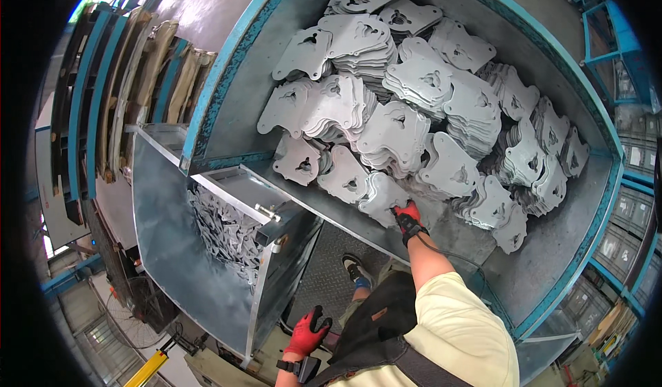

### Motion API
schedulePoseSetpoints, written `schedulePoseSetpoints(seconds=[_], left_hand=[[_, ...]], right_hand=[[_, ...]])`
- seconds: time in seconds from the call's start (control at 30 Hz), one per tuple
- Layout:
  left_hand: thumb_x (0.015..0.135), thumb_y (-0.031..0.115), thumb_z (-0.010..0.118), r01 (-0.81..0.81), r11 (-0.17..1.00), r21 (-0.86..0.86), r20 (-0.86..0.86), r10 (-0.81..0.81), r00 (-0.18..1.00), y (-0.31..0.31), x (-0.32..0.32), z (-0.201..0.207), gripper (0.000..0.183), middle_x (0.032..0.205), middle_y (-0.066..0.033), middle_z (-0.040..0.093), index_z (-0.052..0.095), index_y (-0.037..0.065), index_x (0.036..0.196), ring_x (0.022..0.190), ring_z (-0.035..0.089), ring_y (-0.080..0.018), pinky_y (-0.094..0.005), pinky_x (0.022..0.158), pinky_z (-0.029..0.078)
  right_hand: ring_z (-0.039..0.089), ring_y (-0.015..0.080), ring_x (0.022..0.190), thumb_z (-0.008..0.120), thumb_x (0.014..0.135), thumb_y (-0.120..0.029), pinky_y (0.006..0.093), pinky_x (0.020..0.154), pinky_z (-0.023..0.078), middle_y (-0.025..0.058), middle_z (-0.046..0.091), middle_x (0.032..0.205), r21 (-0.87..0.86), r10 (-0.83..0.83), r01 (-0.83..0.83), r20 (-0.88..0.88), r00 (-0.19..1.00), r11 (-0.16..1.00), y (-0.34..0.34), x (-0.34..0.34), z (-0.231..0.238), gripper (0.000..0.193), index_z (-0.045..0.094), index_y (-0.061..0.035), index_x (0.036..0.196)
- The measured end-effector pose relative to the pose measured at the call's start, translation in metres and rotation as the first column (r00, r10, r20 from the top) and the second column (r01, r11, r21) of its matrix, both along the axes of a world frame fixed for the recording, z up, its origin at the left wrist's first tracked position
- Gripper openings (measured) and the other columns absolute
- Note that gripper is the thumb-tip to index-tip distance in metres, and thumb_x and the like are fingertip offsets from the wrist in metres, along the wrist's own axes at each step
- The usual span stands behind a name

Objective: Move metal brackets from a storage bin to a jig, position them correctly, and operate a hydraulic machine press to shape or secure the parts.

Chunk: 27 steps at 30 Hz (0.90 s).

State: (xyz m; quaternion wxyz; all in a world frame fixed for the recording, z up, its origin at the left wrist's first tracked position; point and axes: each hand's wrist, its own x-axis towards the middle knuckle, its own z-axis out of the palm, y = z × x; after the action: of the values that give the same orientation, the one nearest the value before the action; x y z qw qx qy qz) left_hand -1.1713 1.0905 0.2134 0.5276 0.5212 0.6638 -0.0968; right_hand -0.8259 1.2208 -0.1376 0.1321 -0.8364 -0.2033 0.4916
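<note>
Stacks of flat grey metal plates [394,133], with lobed outlines and cut-out centres, fill much of a large blue-rimmed steel bin [552,32]. My right hand [409,218], in a red and black glove, reaches over the bin's near wall. Its fingers are curled at the edge of a plate [381,195] on the nearest stack; the fingertips are partly hidden. That plate lies on its stack. Lower down, my left hand [307,330], in a matching glove, hangs beside my dark apron with fingers apart and nothing in it.
On the left stands a smaller metal bin [165,201] holding many small grey scrap pieces [224,232]. Wooden and blue pallets [124,90] are stacked beyond it. A cable runs from my right wrist. My shoe [355,268] rests on a textured floor plate [338,242] between the bins.
</note>
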Motion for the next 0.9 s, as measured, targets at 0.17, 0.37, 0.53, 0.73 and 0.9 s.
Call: schedulePoseSetpoints(seconds=[0.17, 0.37, 0.53, 0.73, 0.9], left_hand=[[0.085, 0.034, 0.071, 0.002, 1.0, -0.011, -0.008, -0.002, 1.0, -0.002, 0.004, -0.002, 0.061, 0.128, -0.0191, 0.061, 0.052, 0.005, 0.135, 0.119, 0.057, -0.0372, -0.0432, 0.099, 0.046], [0.085, 0.034, 0.072, -0.017, 1.0, -0.005, 0.008, 0.017, 1.0, -0.016, -0.002, -0.009, 0.062, 0.128, -0.0181, 0.061, 0.052, 0.006, 0.136, 0.119, 0.058, -0.0362, -0.0429, 0.099, 0.046], [0.085, 0.034, 0.072, -0.006, 1.0, -0.001, -0.001, 0.006, 1.0, -0.017, 0.0, -0.008, 0.061, 0.128, -0.0171, 0.061, 0.052, 0.006, 0.135, 0.12, 0.058, -0.0357, -0.0425, 0.099, 0.047], [0.085, 0.034, 0.072, -0.068, 0.997, -0.025, -0.015, 0.068, 0.998, -0.03, -0.002, -0.005, 0.06, 0.129, -0.0172, 0.061, 0.052, 0.006, 0.135, 0.119, 0.058, -0.0358, -0.0421, 0.1, 0.046], [0.086, 0.034, 0.072, -0.04, 0.999, 0.009, -0.001, 0.04, 0.999, -0.04, -0.004, -0.009, 0.06, 0.129, -0.0182, 0.061, 0.052, 0.007, 0.135, 0.12, 0.057, -0.0362, -0.0431, 0.101, 0.045]], right_hand=[[0.056, 0.0403, 0.122, 0.076, 0.075, -0.033, 0.044, 0.102, 0.046, 0.0268, 0.06, 0.129, -0.065, 0.121, -0.118, 0.053, 0.991, 0.991, 0.013, -0.01, 0.012, 0.071, 0.052, 0.0047, 0.13], [0.062, 0.0431, 0.111, 0.065, 0.077, -0.029, 0.0463, 0.097, 0.049, 0.0295, 0.066, 0.114, -0.098, 0.05, -0.038, 0.12, 0.992, 0.994, 0.021, -0.026, 0.029, 0.066, 0.049, 0.0063, 0.13], [0.061, 0.0435, 0.112, 0.065, 0.078, -0.028, 0.0466, 0.096, 0.049, 0.0303, 0.065, 0.115, -0.02, 0.024, -0.022, 0.107, 0.994, 1.0, 0.012, -0.007, 0.024, 0.059, 0.052, 0.0058, 0.124], [0.059, 0.0428, 0.116, 0.067, 0.078, -0.025, 0.0455, 0.098, 0.048, 0.0284, 0.063, 0.121, -0.032, 0.034, -0.032, 0.066, 0.997, 0.999, 0.017, -0.015, 0.036, 0.058, 0.053, 0.0038, 0.126], [0.06, 0.0384, 0.117, 0.073, 0.074, -0.026, 0.0438, 0.099, 0.049, 0.0269, 0.063, 0.123, 0.042, 0.241, -0.244, 0.062, 0.969, 0.969, 0.013, -0.026, 0.0, 0.065, 0.054, 0.0035, 0.128]])
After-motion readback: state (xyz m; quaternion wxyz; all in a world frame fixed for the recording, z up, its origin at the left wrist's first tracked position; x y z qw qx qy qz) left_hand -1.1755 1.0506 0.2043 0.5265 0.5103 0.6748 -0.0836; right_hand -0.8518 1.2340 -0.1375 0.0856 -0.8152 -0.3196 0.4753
